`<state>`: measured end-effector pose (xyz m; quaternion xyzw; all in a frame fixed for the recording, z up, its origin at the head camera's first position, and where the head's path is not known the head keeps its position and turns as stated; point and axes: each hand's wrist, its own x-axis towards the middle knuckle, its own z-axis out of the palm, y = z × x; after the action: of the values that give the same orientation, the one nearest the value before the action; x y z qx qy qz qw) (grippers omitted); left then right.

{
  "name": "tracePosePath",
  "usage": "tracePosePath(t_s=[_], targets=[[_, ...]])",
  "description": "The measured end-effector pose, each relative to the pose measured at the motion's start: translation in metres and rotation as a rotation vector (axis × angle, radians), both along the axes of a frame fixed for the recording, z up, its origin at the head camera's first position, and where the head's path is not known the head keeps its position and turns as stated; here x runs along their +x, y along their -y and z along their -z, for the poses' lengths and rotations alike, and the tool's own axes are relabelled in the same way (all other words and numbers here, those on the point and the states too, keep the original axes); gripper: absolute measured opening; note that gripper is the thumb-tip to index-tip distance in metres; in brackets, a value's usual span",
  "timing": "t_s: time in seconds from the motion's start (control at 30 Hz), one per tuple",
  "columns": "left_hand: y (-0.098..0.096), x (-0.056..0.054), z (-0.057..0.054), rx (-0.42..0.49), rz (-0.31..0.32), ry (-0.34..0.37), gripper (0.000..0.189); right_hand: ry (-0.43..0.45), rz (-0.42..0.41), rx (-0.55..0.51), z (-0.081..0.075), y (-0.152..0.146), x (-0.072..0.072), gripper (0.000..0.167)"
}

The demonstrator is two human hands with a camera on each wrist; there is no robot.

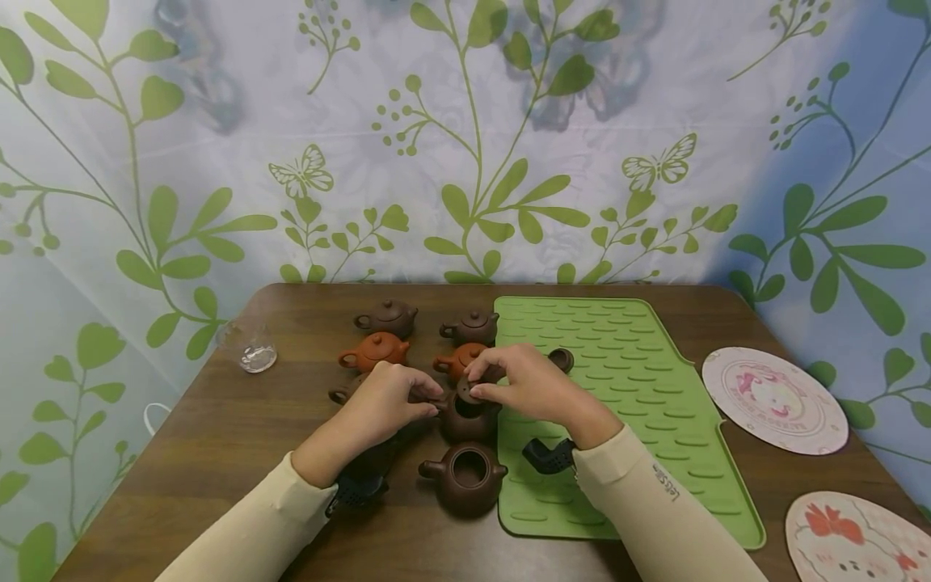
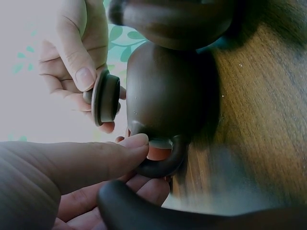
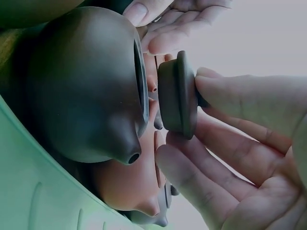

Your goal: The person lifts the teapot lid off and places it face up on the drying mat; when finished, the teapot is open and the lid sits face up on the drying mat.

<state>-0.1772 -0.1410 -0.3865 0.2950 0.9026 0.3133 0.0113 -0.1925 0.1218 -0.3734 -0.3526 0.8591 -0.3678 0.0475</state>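
A dark brown teapot [image 1: 468, 422] stands with its mouth uncovered, beside the left edge of the green mat. My left hand [image 1: 393, 402] pinches its looped handle [image 2: 168, 165] between thumb and fingers. By its knob, my right hand [image 1: 522, 381] holds a brown lid [image 3: 176, 96] close over the mouth. A gap shows between the lid and the rim in the right wrist view. Nearer to me is another dark teapot [image 1: 469, 489], also lidless. Just beyond my hands sits an orange teapot [image 1: 460, 358], partly hidden by my right fingers.
Several lidded teapots stand in two columns, including an orange one [image 1: 380, 349] and two dark ones [image 1: 393, 317] [image 1: 476, 325] at the back. Another small lid [image 1: 562, 360] lies on the green mat [image 1: 618, 339]. A clear glass [image 1: 256, 354] is far left; round printed placemats [image 1: 774, 400] lie right.
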Motion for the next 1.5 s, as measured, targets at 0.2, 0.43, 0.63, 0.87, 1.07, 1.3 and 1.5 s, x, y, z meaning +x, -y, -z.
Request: tracePosePath(t_s=[0.2, 0.43, 0.63, 0.87, 1.07, 1.3, 1.5], targets=[[0.0, 0.0, 0.0, -0.01, -0.001, -0.004, 0.013, 0.026, 0.04, -0.018, -0.001, 0.0, 0.0, 0.013], [-0.001, 0.001, 0.001, -0.02, -0.006, 0.003, 0.013, 0.074, 0.085, -0.075, -0.001, 0.0, 0.001, 0.019], [-0.001, 0.0, 0.001, -0.026, -0.001, -0.017, 0.014, 0.094, 0.089, -0.121, 0.0, -0.001, -0.001, 0.026], [-0.001, 0.0, 0.002, -0.031, 0.008, -0.032, 0.014, 0.075, -0.001, -0.181, 0.001, -0.005, -0.004, 0.04], [-0.001, 0.0, 0.002, -0.028, 0.019, -0.045, 0.014, 0.097, -0.025, -0.174, 0.001, -0.008, -0.006, 0.036], [-0.001, 0.0, 0.002, -0.016, 0.027, -0.044, 0.014, 0.3, 0.09, -0.295, -0.001, -0.013, -0.007, 0.039], [-0.002, 0.002, 0.002, -0.017, 0.024, -0.053, 0.014, 0.37, 0.216, -0.386, -0.002, -0.022, -0.012, 0.053]])
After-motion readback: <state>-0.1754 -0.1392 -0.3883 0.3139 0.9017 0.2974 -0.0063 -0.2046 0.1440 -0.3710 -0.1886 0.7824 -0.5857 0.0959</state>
